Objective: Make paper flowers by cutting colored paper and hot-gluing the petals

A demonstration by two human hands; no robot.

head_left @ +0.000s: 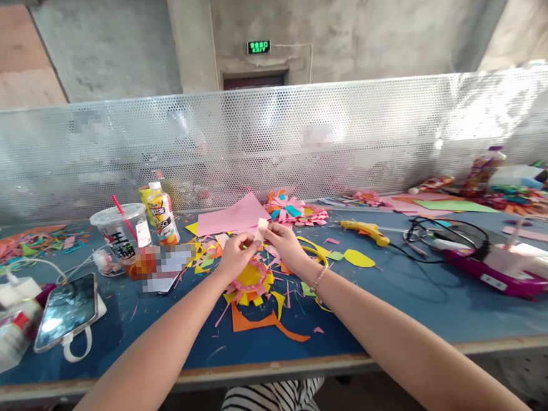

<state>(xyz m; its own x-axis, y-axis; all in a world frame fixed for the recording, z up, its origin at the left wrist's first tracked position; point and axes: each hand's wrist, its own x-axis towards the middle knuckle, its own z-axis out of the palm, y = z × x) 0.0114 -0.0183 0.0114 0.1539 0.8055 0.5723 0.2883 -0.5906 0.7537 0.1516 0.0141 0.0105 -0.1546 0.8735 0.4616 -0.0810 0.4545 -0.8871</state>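
My left hand (236,253) and my right hand (283,242) meet above the blue table (403,309), both pinching a small pale paper piece (262,226) between the fingertips. Just below the hands lies a yellow and pink paper flower (251,281) on orange paper scraps (258,322). A pink paper sheet (232,218) lies right behind the hands. A thin bracelet sits on my right wrist.
A yellow glue gun (364,230) lies to the right, with black cables (445,234) and a purple device (485,272) beyond. To the left stand a plastic cup with a red straw (119,232), a drink bottle (162,213) and a phone (65,311). Finished paper flowers (293,209) sit by the mesh divider (269,143).
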